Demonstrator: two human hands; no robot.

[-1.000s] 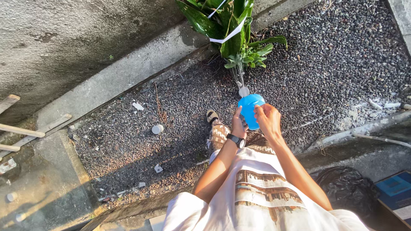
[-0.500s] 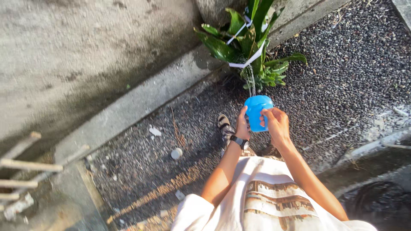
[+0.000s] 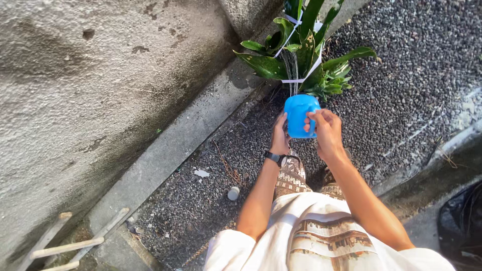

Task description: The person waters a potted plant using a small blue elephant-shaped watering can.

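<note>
Both of my hands hold a blue plastic container (image 3: 299,115), tipped away from me. My left hand (image 3: 279,134) grips its left side and my right hand (image 3: 325,126) wraps its right side. A thin stream of water (image 3: 291,75) runs from its far rim onto a green leafy plant (image 3: 301,55) tied with white tape, growing at the edge of the gravel. A black watch sits on my left wrist.
Dark gravel ground (image 3: 401,75) stretches to the right. A concrete curb (image 3: 175,145) and a rough grey wall (image 3: 90,90) run along the left. A small white cap (image 3: 233,193) lies on the gravel. Wooden slats (image 3: 75,241) lie bottom left; a black bag (image 3: 462,221) sits bottom right.
I have stepped closer to the plant and lifted the blue container higher. It is tipped further, and water pours over the leaves.
</note>
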